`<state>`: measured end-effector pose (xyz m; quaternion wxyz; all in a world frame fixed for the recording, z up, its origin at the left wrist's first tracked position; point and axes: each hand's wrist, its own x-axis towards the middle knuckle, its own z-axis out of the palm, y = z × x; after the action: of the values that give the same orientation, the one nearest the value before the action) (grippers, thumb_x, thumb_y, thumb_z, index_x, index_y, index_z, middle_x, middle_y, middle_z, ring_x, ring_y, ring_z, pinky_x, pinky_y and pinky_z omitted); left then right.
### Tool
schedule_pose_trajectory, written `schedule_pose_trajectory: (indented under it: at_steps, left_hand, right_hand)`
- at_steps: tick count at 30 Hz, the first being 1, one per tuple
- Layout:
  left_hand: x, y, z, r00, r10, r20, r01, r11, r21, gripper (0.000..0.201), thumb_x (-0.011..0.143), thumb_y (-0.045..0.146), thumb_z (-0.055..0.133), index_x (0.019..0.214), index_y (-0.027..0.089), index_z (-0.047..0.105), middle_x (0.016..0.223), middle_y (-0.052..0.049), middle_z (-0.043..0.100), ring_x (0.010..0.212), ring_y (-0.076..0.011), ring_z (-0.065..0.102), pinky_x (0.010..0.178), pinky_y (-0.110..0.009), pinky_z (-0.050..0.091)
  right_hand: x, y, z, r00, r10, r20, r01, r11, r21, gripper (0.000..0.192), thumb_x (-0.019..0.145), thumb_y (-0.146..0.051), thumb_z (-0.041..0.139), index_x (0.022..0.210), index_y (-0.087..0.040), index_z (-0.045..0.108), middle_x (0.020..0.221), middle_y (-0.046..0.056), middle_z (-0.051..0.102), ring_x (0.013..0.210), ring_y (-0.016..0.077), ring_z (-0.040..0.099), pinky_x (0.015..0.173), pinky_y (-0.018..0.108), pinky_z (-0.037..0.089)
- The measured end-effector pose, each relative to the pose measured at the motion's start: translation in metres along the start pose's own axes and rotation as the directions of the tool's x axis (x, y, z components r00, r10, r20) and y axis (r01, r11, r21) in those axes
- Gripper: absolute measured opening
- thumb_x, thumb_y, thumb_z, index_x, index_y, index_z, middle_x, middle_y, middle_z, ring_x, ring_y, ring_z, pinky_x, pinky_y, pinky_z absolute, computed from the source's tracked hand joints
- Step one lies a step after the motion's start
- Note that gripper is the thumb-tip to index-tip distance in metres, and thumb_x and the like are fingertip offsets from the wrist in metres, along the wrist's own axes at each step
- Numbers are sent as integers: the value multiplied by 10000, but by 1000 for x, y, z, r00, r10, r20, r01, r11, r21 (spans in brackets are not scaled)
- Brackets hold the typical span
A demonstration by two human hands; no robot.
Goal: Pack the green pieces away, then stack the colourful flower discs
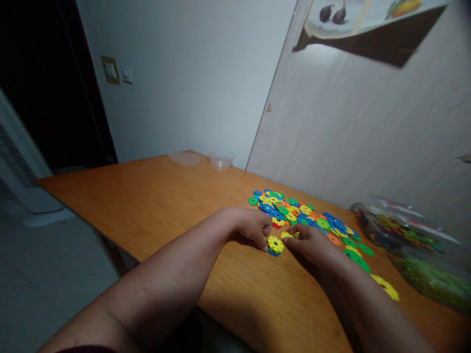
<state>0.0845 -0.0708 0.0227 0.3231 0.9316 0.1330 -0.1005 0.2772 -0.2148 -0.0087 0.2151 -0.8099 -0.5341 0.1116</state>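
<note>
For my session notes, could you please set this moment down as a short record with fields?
surface: wooden table
left hand: fingertips on a yellow disc stacked on a blue piece
right hand: touching the same disc from the other side
spread: pile of coloured discs beyond the hands
far edge: clear bowl and lid
right side: clear bag of pieces

No text, label or number is legible — anywhere.
</note>
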Motion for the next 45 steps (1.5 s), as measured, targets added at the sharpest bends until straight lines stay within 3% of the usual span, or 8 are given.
schedule_pose_trajectory:
  at_steps: [8,13,19,24,28,32,37,45]
  left_hand:
    - [-2,2,0,1000,-10,-9,10,1000,4,455,603,423,796,920,227,535,762,56,558,691,-130,488,573,-236,328]
    - [-1,2,1,999,-18,-37,19,999,38,503,584,460,815,945,237,543,787,48,565,726,-143,503,585,-239,334]
    - [-4,5,-1,1000,-8,-18,9,1000,30,444,613,492,795,877,223,559,745,43,563,692,-142,498,577,-249,331]
    - [-5,6,-1,999,-24,-27,24,1000,15,482,585,475,817,897,228,545,757,53,575,697,-135,498,569,-235,326]
    - [-2,3,0,1000,-11,-26,12,999,30,495,587,491,809,910,230,540,772,50,584,693,-135,499,560,-237,327]
    - [0,1,-1,1000,-5,-16,5,999,33,492,588,501,806,904,226,548,772,48,584,688,-133,496,561,-239,322]
    - [-2,1,-2,1000,7,4,-7,1000,-18,530,576,523,820,916,226,543,742,54,557,663,-126,481,546,-241,299]
    - [-1,-1,1,1000,-18,1,18,998,-56,601,563,575,822,980,235,553,755,48,567,678,-136,499,551,-246,309]
  right_hand:
    - [5,8,4,999,42,-5,-38,942,334,259,719,-421,694,707,-210,545,580,-31,547,522,116,450,479,238,309]
    - [-11,-16,-12,981,142,131,-193,708,679,295,719,-421,716,663,-211,516,508,-63,431,453,85,357,427,229,268]
    - [-23,-41,-8,931,77,356,-340,533,775,291,724,-404,739,663,-204,537,502,-45,473,429,79,364,399,220,259]
    - [-19,-37,0,926,59,373,-328,615,717,248,734,-416,710,728,-200,588,499,-56,497,400,77,339,392,226,199]
    - [-11,-19,-10,985,156,77,-171,780,602,239,714,-431,674,696,-211,584,516,-48,513,445,105,406,442,245,279]
    - [-3,5,-22,969,134,-209,-98,980,173,213,752,-405,588,674,-208,613,608,16,611,576,165,533,523,275,331]
    - [-5,14,-27,982,147,-114,-172,951,-255,378,809,-564,572,881,-224,721,808,92,720,710,245,628,578,311,366]
    - [-7,4,-20,990,127,-66,-141,940,-311,390,828,-545,593,952,-205,737,934,146,747,824,290,672,622,325,389]
